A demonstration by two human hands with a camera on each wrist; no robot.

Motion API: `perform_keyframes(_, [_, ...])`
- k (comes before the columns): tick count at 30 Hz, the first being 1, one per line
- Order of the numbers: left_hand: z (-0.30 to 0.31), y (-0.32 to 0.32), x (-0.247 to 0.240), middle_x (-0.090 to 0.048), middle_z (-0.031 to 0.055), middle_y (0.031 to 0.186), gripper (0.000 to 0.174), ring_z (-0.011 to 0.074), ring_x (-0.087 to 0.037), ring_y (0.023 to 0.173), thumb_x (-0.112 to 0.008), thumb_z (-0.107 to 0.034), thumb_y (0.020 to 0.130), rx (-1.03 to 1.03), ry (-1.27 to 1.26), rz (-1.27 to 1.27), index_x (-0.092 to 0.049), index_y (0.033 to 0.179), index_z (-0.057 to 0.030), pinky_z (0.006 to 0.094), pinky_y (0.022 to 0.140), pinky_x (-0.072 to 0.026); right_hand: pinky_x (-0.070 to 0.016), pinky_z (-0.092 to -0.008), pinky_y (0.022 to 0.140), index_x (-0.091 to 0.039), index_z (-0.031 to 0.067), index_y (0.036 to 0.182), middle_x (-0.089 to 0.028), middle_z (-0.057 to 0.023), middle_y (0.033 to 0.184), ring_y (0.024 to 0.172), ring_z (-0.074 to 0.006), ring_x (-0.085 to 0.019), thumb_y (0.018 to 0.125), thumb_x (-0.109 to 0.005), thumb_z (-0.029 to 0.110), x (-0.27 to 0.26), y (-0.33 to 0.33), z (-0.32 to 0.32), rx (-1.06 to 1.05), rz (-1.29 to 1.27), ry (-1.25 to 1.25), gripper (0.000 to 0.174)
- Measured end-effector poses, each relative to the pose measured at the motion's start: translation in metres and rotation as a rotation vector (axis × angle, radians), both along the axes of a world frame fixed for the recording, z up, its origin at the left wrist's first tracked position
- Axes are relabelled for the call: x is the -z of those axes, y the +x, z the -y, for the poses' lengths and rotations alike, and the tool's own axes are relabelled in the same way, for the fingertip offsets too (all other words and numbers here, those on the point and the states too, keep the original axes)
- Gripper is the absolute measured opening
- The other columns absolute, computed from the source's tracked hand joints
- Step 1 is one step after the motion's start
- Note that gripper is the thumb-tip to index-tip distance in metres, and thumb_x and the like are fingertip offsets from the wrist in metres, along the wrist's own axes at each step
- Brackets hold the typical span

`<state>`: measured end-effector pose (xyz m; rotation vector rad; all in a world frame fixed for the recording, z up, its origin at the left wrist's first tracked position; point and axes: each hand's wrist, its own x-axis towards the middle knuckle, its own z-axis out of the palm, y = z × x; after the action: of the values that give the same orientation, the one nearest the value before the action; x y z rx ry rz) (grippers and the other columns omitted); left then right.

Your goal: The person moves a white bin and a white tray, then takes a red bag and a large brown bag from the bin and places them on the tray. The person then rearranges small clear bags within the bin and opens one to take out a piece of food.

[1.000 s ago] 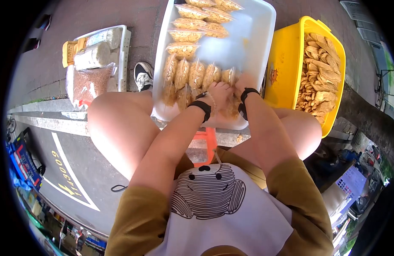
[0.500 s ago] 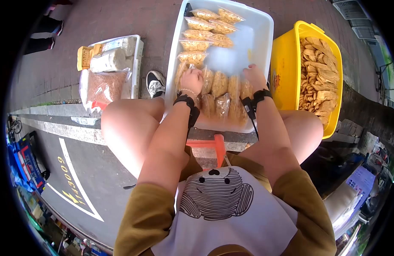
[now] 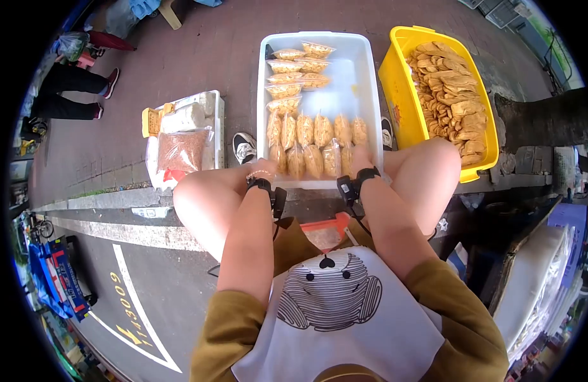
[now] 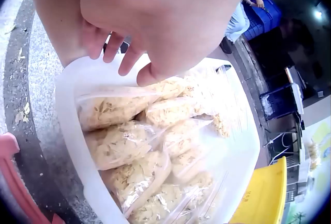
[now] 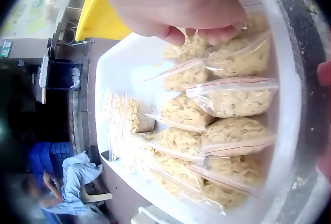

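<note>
Several clear zip bags of pale yellow flaky food [image 3: 304, 130] fill the near part of a white plastic tub [image 3: 351, 60]; more bags form columns along its left side. My left hand [image 3: 263, 167] is at the tub's near left corner, its fingers [image 4: 135, 58] loosely bent over the rim beside the bags. At the near right end of the rows is my right hand [image 3: 362, 159]. In the right wrist view its bent fingertips [image 5: 220, 35] overlap the top of a bag [image 5: 240, 55], and the thumb stands apart from them.
A yellow tub [image 3: 424, 118] of flat brown pieces stands to the right. On the left, a white tray [image 3: 219, 127] bears a bag of reddish-brown grains [image 3: 182, 151] and wrapped packs. A red stool [image 3: 329, 230] shows between my legs. Another person's legs [image 3: 71, 95] are at far left.
My left hand has drawn back from the bags to the tub's near left corner. The right hand has come back toward the near edge. The bags now stand in two neat rows.
</note>
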<state>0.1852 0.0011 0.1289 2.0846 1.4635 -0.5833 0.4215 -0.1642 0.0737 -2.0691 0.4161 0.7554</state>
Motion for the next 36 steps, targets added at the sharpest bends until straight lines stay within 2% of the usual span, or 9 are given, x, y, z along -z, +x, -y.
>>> perform_keyframes(2, [0.014,-0.007,0.024,-0.061,0.0259,0.095,0.041,0.0380,-0.059,0.093,-0.050,-0.031,0.076,-0.086,-0.122,0.216,-0.062,0.094,0.0033,0.0427,0.083,-0.0452,-0.0426,-0.0283,0.055,-0.056,0.0082,0.093,-0.052,-0.0058,0.073,0.063,-0.0180,-0.053,0.078,-0.056,0.033,-0.022,-0.036,0.019,0.037,-0.295,0.314,0.028])
perform_keyframes(3, [0.027,-0.001,0.013,-0.061,0.0247,0.097,0.039,0.0371,-0.059,0.093,-0.050,-0.031,0.076,0.135,-0.064,0.191,-0.063,0.095,0.0018,0.0419,0.082,-0.0454,-0.0448,-0.0382,0.048,-0.059,-0.0059,0.089,-0.063,-0.0215,0.081,0.055,-0.0245,-0.062,0.075,-0.047,0.017,0.084,-0.043,0.006,-0.122,-0.152,0.257,0.029])
perform_keyframes(5, [0.055,0.020,-0.006,-0.061,0.0222,0.097,0.036,0.0359,-0.058,0.093,-0.050,-0.028,0.077,0.420,-0.057,0.199,-0.063,0.096,-0.0010,0.0407,0.081,-0.0454,-0.0446,-0.0329,0.057,-0.060,0.0063,0.083,-0.060,-0.0109,0.071,0.062,-0.0222,-0.059,0.077,-0.055,0.027,-0.002,-0.056,0.026,-0.912,-0.140,0.082,0.022])
perform_keyframes(6, [0.069,0.030,-0.017,-0.062,0.0210,0.097,0.034,0.0357,-0.058,0.093,-0.049,-0.026,0.078,0.483,-0.109,0.234,-0.062,0.097,-0.0022,0.0404,0.081,-0.0452,-0.0487,-0.0388,0.064,-0.062,-0.0061,0.086,-0.061,-0.0277,0.085,0.073,-0.0358,-0.063,0.067,-0.055,0.014,-0.038,-0.069,0.019,-1.209,0.168,-0.092,0.028])
perform_keyframes(8, [0.087,0.042,-0.018,-0.062,0.0210,0.097,0.032,0.0358,-0.058,0.093,-0.048,-0.024,0.079,0.427,-0.200,0.404,-0.062,0.097,-0.0028,0.0403,0.080,-0.0450,-0.0484,-0.0400,0.070,-0.064,-0.0006,0.089,-0.062,-0.0250,0.086,0.082,-0.0397,-0.060,0.064,-0.058,0.013,-0.024,-0.075,0.022,-1.402,0.281,0.102,0.029])
perform_keyframes(28, [0.112,0.050,-0.037,-0.062,0.0204,0.100,0.034,0.0358,-0.058,0.096,-0.056,-0.026,0.075,0.429,-0.175,0.351,-0.062,0.101,-0.0031,0.0405,0.083,-0.0452,-0.0480,-0.0325,0.063,-0.066,0.0020,0.081,-0.064,-0.0146,0.070,0.070,-0.0253,-0.063,0.061,-0.063,0.007,-0.022,-0.074,0.020,-1.270,0.337,0.185,0.021])
perform_keyframes(31, [0.110,0.056,-0.031,-0.062,0.0204,0.101,0.034,0.0357,-0.058,0.096,-0.056,-0.026,0.076,0.391,-0.190,0.379,-0.062,0.100,-0.0025,0.0400,0.083,-0.0453,-0.0476,-0.0376,0.076,-0.065,0.0025,0.094,-0.063,-0.0200,0.094,0.091,-0.0322,-0.061,0.068,-0.065,0.020,-0.032,-0.064,0.025,-1.341,0.164,-0.026,0.031])
perform_keyframes(33, [0.102,0.051,-0.033,-0.061,0.0210,0.101,0.035,0.0352,-0.058,0.096,-0.055,-0.025,0.076,0.399,-0.229,0.327,-0.061,0.101,-0.0013,0.0392,0.083,-0.0452,-0.0484,-0.0329,0.060,-0.068,0.0042,0.084,-0.067,-0.0129,0.076,0.066,-0.0239,-0.064,0.071,-0.057,0.020,-0.016,-0.056,0.040,-1.241,0.021,-0.358,0.023])
perform_keyframes(36, [0.094,0.038,-0.055,-0.061,0.0213,0.101,0.035,0.0347,-0.058,0.096,-0.053,-0.023,0.077,0.389,-0.210,0.298,-0.060,0.103,-0.0004,0.0385,0.083,-0.0449,-0.0473,-0.0362,0.053,-0.066,0.0025,0.078,-0.065,-0.0127,0.067,0.058,-0.0239,-0.063,0.074,-0.059,0.030,-0.005,-0.031,0.050,-1.752,0.016,-0.433,0.029])
